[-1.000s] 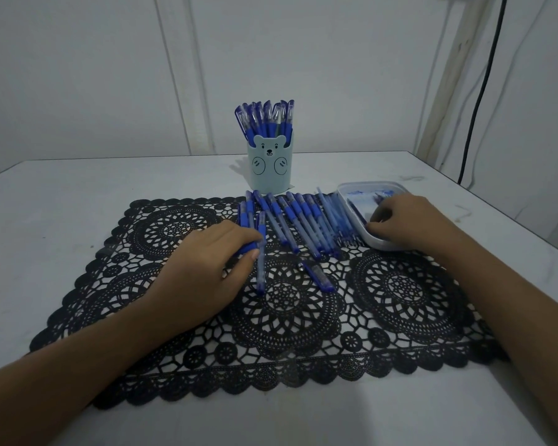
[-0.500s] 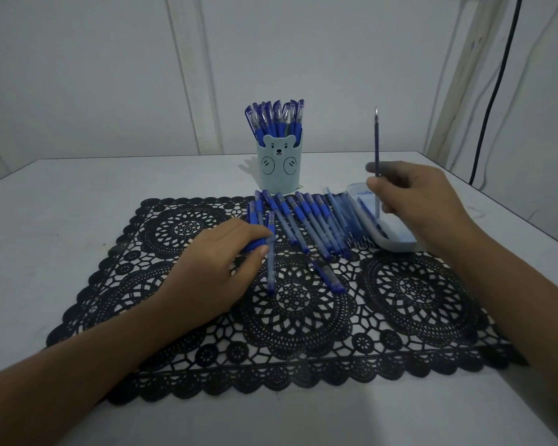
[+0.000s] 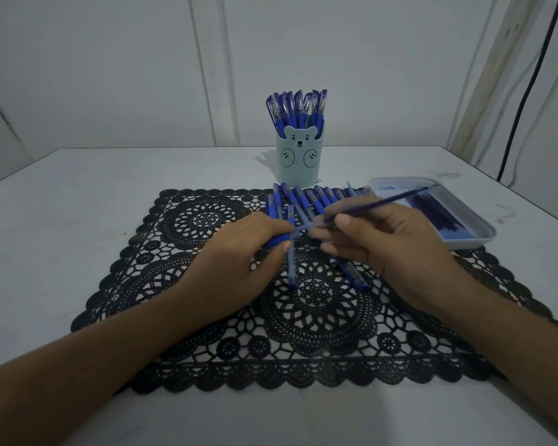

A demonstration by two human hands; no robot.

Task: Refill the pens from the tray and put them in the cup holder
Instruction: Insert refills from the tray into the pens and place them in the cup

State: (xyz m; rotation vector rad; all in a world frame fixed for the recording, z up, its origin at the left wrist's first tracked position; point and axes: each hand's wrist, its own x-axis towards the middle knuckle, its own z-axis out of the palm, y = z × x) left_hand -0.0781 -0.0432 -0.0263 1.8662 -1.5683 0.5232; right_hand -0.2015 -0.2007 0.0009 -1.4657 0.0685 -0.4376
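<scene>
Leftmost, gripping a blue pen (image 3: 276,241) in the curled fingers of the left hand (image 3: 239,259), low over the black lace mat (image 3: 207,349). Centrally, behind a row of loose pens (image 3: 306,201), standing full on the table: the bear cup holder (image 3: 299,159). Rightward, pinching a thin refill (image 3: 384,202) between thumb and fingers of the right hand (image 3: 390,249), its near end meeting the pen's barrel, its far end slanting up over the tray (image 3: 484,225) of spare refills.

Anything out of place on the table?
Nothing spilled or broken. One pen and a slanted pen lie on the mat apart from the row near the cup; probably just work in progress.
</scene>
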